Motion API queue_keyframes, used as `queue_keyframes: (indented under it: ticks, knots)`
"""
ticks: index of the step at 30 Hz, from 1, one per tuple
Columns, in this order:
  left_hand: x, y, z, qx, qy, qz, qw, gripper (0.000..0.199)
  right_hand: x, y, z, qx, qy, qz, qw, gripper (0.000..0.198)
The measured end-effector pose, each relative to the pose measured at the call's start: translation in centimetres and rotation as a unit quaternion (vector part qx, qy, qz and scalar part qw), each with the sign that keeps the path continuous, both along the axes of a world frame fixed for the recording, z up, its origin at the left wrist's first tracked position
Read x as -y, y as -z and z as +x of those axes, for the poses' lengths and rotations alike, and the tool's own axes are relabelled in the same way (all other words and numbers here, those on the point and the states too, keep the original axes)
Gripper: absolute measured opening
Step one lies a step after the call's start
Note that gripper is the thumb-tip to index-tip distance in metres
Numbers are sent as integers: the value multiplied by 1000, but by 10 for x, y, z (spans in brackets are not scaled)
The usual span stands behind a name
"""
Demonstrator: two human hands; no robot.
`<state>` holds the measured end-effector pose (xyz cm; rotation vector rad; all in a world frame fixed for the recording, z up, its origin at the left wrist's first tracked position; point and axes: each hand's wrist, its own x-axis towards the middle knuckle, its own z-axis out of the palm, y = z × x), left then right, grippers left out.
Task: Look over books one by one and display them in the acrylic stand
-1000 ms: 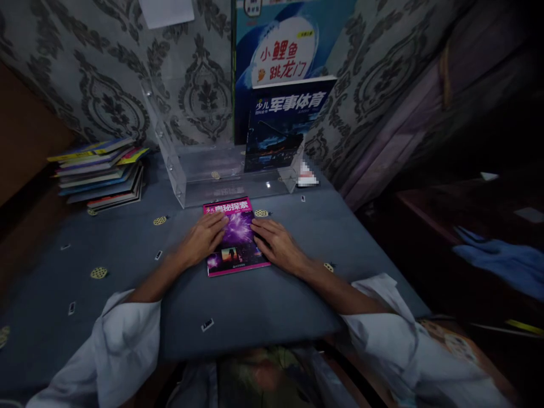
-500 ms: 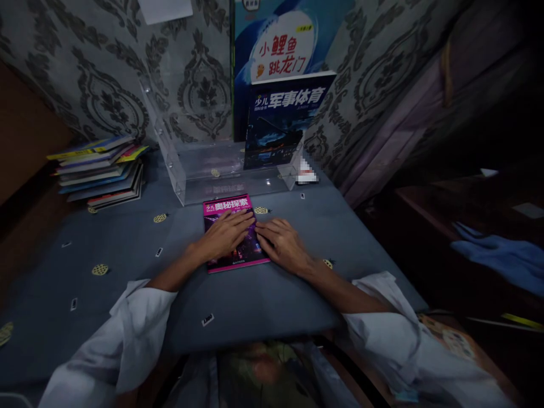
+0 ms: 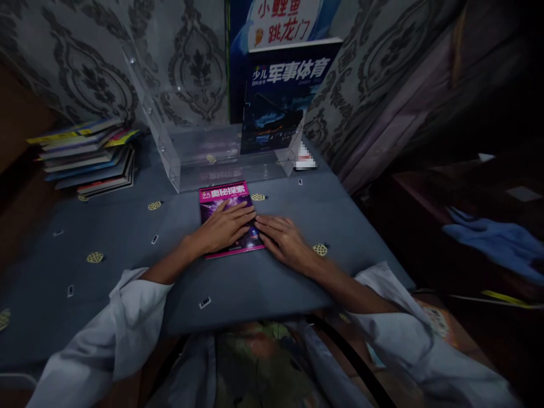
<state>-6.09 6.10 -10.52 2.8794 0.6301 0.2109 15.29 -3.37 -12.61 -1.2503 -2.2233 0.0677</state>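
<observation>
A purple book with a pink border (image 3: 210, 196) lies face up on the table, just in front of the clear acrylic book stand (image 3: 199, 182). My left hand (image 3: 225, 225) rests flat across its cover, fingers stretched toward the right edge. My right hand (image 3: 283, 238) lies at the book's right edge, its outstretched fingertips close to or touching the left hand's. Neither hand grips anything. In the stand a dark blue book (image 3: 280, 107) leans upright at the right, and a taller blue book (image 3: 280, 25) stands behind it.
A stack of books (image 3: 89, 156) sits at the table's back left. The cloth-covered table (image 3: 127, 238) reaches the patterned wall (image 3: 195, 62). A pixelated white item (image 3: 305, 157) lies beside the stand. Blue cloth (image 3: 497, 243) lies off to the right, beyond the table's edge.
The view has tilted down slightly, so the stand and books appear higher. My left hand has slid a little lower on the cover. Both hands stay on and beside the book.
</observation>
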Motion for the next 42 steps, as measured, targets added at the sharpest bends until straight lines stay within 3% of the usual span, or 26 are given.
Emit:
queue_keyframes:
  ticks: [8, 21, 31, 37, 42]
  knots:
    - [14, -4, -2, -4, 19, 23, 1000, 45, 13, -4, 1, -8, -11, 9, 1000, 29]
    - [48, -9, -8, -12, 35, 30, 999, 45, 42, -7, 4, 11, -11, -31, 999, 33]
    - [73, -3, -14, -10, 28, 91, 995, 42, 51, -8, 3, 15, -19, -9, 1000, 32]
    - [89, -2, -27, -13, 11, 119, 993, 43, 51, -8, 4, 22, -20, -11, 999, 33]
    - [99, -5, -55, 3, -22, 120, 992, 40, 51, -7, 4, 13, -24, -7, 1000, 34]
